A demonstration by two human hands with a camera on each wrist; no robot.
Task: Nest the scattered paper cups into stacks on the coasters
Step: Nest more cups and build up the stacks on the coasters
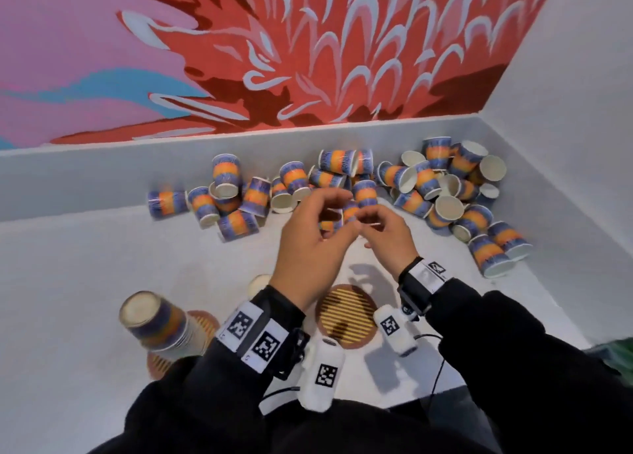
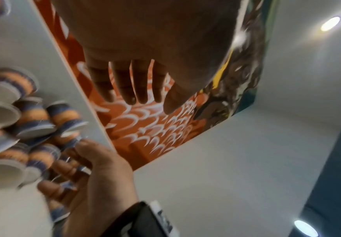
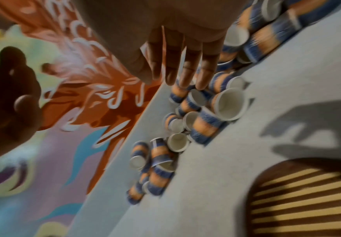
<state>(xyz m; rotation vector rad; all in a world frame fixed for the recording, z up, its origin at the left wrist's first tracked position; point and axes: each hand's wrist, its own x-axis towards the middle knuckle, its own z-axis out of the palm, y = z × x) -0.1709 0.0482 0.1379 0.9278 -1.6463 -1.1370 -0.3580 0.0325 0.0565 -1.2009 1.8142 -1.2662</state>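
Head view: beyond the striped coaster (image 1: 346, 313), both hands hover before the scattered cups (image 1: 342, 182) (too many to count) along the wall's foot (image 1: 102, 169). One nested stack (image 1: 156, 321) stands left of it.

Wrist views: left hand (image 2: 145, 48) relaxed, fingers straight; right hand (image 3: 177, 48) likewise, holding nothing.

White table (image 1: 85, 265) with cups (image 1: 445, 186), coasters (image 1: 346, 314)

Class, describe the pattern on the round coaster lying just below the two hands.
The round brown coaster has thin yellow parallel stripes; clearest in the head view.
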